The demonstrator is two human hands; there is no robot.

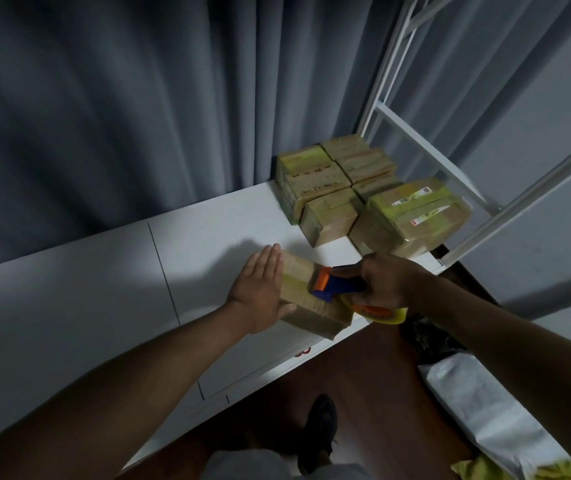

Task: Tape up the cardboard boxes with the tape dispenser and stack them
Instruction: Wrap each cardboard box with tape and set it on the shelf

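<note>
A small cardboard box (pixel 315 311) lies on the white table (pixel 208 244) near its front edge. My left hand (pixel 260 292) lies flat with straight fingers on the box's left side, pressing it down. My right hand (pixel 384 282) grips the handle of a blue and orange tape dispenser (pixel 334 284), whose front end rests on top of the box. Its yellowish tape roll (pixel 381 313) hangs below my right hand. A group of taped cardboard boxes (pixel 332 181) is stacked at the back right of the table, with a larger taped box (pixel 412 216) beside them.
Grey curtains (pixel 138 98) hang behind the table. A white metal rack (pixel 450 161) stands at the right, close to the stacked boxes. A white plastic bag (pixel 485 410) lies on the floor at the lower right. My shoe (pixel 318 427) is on the brown floor below.
</note>
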